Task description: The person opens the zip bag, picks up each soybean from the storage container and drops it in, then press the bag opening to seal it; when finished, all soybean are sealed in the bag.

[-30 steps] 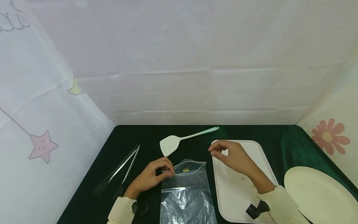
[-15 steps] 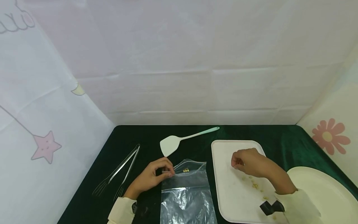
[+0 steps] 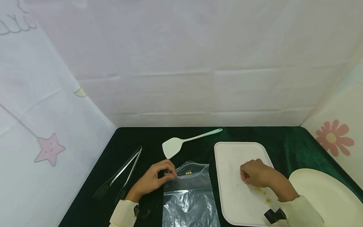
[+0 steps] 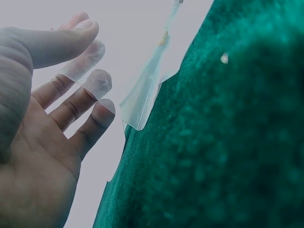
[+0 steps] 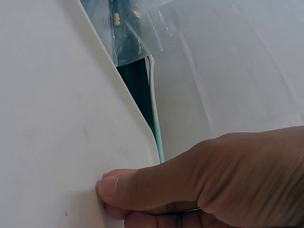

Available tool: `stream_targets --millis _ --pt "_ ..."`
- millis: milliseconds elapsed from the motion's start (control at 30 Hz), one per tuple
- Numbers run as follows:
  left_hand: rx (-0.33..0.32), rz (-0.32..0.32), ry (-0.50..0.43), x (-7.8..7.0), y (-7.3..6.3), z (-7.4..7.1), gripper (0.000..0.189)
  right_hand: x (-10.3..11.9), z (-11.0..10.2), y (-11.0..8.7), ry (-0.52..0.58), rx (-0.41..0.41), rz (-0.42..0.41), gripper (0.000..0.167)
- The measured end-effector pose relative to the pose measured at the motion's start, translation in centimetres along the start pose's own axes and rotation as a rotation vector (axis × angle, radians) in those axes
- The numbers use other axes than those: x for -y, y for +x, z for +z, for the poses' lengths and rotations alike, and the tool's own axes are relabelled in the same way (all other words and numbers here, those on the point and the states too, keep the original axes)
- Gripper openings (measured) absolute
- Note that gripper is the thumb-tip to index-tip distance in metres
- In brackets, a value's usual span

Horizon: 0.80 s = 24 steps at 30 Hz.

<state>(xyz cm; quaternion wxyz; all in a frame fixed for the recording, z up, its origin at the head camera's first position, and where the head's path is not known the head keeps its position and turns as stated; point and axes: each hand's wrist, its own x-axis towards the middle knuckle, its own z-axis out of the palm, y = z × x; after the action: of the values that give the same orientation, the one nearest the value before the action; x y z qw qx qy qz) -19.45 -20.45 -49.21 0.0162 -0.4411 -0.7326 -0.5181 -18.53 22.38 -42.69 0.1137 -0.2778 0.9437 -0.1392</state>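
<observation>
My left hand (image 3: 155,178) pinches the rim of a clear zip bag (image 3: 189,206) between thumb and fingers. In the left wrist view, the bag's clear film (image 4: 90,78) lies across the fingers (image 4: 78,107). A few small yellow kernels (image 3: 188,172) show near the bag's mouth. Over the white tray (image 3: 232,195), my right hand (image 3: 256,173) has its fingers curled, tips down at the surface. Several pale yellow kernels (image 3: 268,200) lie on the tray beside and below that hand. In the right wrist view, thumb (image 5: 111,186) and fingers meet; anything between them is hidden.
Left of the bag lie metal tongs (image 3: 124,171) with whisk-like ends. A white spatula (image 3: 173,147) with a pale green handle lies behind the bag. A large cream oval plate (image 3: 326,192) stands right of the tray. Dark green cloth (image 3: 141,135) covers the table.
My right hand has moved from the tray's left edge beside the bag, rightward and down to the kernels on the tray, its fingers drawing closer together. The left hand stays on the bag.
</observation>
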Motion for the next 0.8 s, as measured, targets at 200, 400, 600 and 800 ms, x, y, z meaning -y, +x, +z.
stream_targets --millis 200,400,600,800 --pt "0.010 0.007 -0.014 -0.7 0.2 0.0 0.016 0.1 -0.6 0.9 0.057 -0.103 -0.059 0.019" --pt "0.012 -0.003 -0.005 -0.9 0.3 0.0 0.014 0.5 -1.2 2.0 0.171 -0.230 -0.129 0.012" --pt "0.013 -0.013 -0.002 -1.1 0.3 0.0 0.014 1.3 -1.3 2.8 0.290 -0.348 -0.147 0.011" --pt "0.015 -0.007 -0.007 -1.3 0.3 0.0 0.016 2.7 -1.2 3.5 0.410 -0.388 -0.143 0.005"
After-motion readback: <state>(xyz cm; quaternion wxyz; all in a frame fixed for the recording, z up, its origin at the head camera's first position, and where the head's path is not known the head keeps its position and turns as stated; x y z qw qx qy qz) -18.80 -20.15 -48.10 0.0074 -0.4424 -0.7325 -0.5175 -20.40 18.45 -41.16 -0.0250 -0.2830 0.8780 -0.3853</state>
